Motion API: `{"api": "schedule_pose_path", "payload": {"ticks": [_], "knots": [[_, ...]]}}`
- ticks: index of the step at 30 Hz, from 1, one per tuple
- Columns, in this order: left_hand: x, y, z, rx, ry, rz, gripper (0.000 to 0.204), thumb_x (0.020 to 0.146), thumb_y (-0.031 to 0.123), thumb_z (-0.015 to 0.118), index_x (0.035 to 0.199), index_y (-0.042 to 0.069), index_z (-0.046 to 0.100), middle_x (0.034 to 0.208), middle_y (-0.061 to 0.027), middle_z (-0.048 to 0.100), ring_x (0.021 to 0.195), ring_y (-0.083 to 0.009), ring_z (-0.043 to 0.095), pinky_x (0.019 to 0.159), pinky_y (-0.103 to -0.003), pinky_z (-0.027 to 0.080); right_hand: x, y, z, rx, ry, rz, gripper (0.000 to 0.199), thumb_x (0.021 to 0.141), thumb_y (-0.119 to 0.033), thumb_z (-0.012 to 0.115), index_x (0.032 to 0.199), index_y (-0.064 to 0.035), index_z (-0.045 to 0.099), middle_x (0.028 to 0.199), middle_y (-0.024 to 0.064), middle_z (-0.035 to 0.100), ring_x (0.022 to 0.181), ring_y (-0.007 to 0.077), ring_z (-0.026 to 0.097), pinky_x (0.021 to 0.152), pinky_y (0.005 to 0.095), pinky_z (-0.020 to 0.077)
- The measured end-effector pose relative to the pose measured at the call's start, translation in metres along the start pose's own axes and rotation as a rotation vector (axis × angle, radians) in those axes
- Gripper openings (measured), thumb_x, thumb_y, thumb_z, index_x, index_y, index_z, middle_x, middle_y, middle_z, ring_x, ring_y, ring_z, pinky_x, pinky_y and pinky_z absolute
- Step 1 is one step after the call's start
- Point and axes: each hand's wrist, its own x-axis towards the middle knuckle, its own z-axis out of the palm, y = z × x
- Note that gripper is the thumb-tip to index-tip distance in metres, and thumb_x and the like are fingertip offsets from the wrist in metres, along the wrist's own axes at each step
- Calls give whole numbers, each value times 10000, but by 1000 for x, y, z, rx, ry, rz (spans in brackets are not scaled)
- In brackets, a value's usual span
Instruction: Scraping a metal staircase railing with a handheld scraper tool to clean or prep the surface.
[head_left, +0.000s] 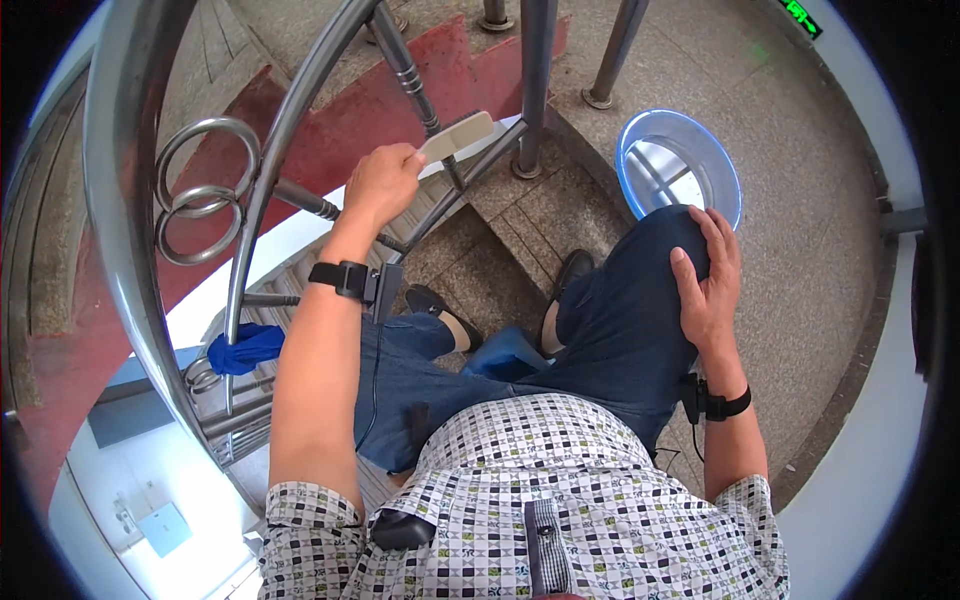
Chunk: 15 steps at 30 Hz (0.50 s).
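My left hand (382,183) is closed on a flat beige brush-like tool (460,136), held against the stair railing. Its underside is hidden, so bristles cannot be made out. The tool lies by a ringed metal baluster (410,80) and a slanting lower rail (495,152). My right hand (710,278) rests on my right knee, fingers stretched out and holding nothing. Just beyond that knee stands a translucent blue basin (735,190) with a bright reflection inside. A bright blue cloth (247,348) hangs on the railing, left of my left forearm.
The curved metal handrail (120,250) sweeps along the left, with interlocking metal rings (200,190) below it. Steps with red edging (350,110) lie beyond the balusters. Between my feet sits a blue plastic object (505,350), partly hidden. A white wall curves along the right.
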Motion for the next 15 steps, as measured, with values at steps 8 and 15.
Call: {"api": "schedule_pose_path", "payload": {"ticks": [8,15], "knots": [[-27,-18,-14,-62,-64,-91,355,1013,359,592,1011,31,731,897,-199,702,888,-394,679,795,-491,512,-3,4,-3,-27,-1,-7,545,996,-374,663,1466,-104,603,1548,215,494,1451,379,462,1205,495,367],[-23,-19,-12,-58,-3,-83,345,1024,340,596,984,23,725,781,-150,694,752,-310,689,725,-442,511,1,0,-1,-13,2,10,540,978,-360,687,1450,-105,624,1521,235,517,1427,402,479,1193,500,371]]}}
